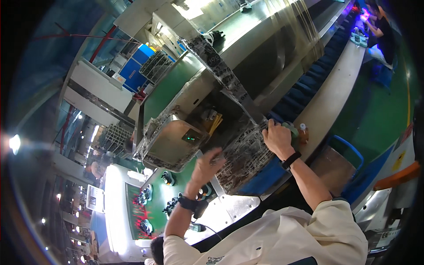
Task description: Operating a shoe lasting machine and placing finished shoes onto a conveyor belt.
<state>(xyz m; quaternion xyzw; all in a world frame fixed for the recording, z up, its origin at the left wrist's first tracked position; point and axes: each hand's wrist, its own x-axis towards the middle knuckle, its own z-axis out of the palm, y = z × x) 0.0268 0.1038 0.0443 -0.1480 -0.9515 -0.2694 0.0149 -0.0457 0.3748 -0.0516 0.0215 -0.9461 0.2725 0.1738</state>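
My left hand (pixel 206 168), with a dark band at the wrist, hangs in front of a metal machine housing (pixel 172 139) with a small green-lit display (pixel 191 138). Its fingers are stretched out, slightly blurred, and hold nothing I can see. My right hand (pixel 278 139), also banded, is at the corner where a taped post meets the worn, tape-covered surface (pixel 245 157). Its fingers curl down there, and what they grip is hidden. Close behind it sits a pale green object (pixel 290 128), partly covered. Yellow strips (pixel 215 123) lie inside the dark opening between the housings.
Shoes (pixel 145 194) stand on a green conveyor belt (pixel 157 207) at lower left, beside a bright white unit (pixel 117 207). A taped metal post (pixel 223 75) crosses the machine. At right are a pale ledge (pixel 331 84) and a blue-handled cart (pixel 333 161). Another person (pixel 382 31) works far right.
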